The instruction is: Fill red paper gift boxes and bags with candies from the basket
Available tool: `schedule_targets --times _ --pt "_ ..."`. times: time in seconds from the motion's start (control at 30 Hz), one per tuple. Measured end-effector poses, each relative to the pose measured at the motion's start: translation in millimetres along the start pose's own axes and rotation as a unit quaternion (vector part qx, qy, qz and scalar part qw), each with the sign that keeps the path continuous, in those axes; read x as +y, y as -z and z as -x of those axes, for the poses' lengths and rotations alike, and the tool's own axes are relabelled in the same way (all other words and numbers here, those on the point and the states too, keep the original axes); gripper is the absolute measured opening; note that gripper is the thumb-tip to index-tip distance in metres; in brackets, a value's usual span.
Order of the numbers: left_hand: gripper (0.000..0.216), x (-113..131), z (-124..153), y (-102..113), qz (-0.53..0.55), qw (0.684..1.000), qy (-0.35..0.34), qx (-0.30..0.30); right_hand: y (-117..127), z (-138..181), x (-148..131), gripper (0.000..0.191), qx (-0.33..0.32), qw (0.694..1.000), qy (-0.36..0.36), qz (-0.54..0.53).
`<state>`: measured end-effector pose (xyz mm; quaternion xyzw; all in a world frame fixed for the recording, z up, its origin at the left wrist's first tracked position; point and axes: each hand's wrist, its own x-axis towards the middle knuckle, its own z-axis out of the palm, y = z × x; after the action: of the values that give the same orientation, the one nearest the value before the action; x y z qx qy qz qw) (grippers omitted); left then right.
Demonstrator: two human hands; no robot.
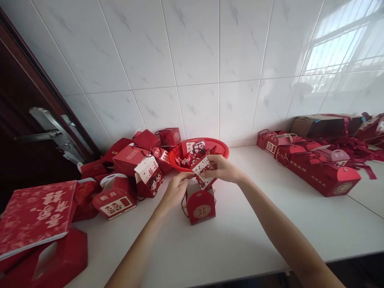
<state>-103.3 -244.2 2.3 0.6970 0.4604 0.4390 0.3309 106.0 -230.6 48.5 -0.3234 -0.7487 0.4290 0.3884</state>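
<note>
A small red-and-white printed box (203,170) is tilted in front of me, above an open-topped red gift box (201,210) with a round gold emblem. My right hand (224,169) grips the printed box from the right, thumb across its white face. My left hand (177,189) is closed, its fingertips at the printed box's left edge. The gift box stands upright on the white table (240,236), with a cord handle hanging at its side. Just behind, a red plastic basket (223,149) holds wrapped candies (187,160) and another printed box (195,147).
Several red gift boxes (129,158) are heaped on the left, near a red printed bag (39,216). On the right lie a row of red boxes (318,172), a cardboard box (324,124) and dark red ribbons (354,148). A tiled wall (198,60) rises behind; a door handle (51,128) is at left.
</note>
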Motion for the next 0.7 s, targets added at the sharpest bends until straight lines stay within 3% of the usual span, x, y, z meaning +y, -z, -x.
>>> schedule_targets --times 0.13,0.27,0.53,0.7 --pt "0.042 -2.4 4.4 -4.5 0.096 0.994 -0.002 0.048 -1.3 3.5 -8.0 0.016 -0.045 0.990 -0.018 0.132" --pt "0.041 -3.8 10.0 -8.8 0.114 0.991 -0.009 0.063 -2.6 4.3 -17.6 0.017 -0.085 0.968 -0.018 0.234" --pt "0.041 -10.7 15.3 -10.6 0.180 0.982 0.007 0.058 1.0 0.8 -23.1 0.010 -0.145 0.933 -0.035 0.327" --pt "0.040 -8.0 18.6 -11.0 0.192 0.980 0.014 0.054 6.2 0.6 -16.6 0.029 -0.176 0.932 -0.057 0.310"
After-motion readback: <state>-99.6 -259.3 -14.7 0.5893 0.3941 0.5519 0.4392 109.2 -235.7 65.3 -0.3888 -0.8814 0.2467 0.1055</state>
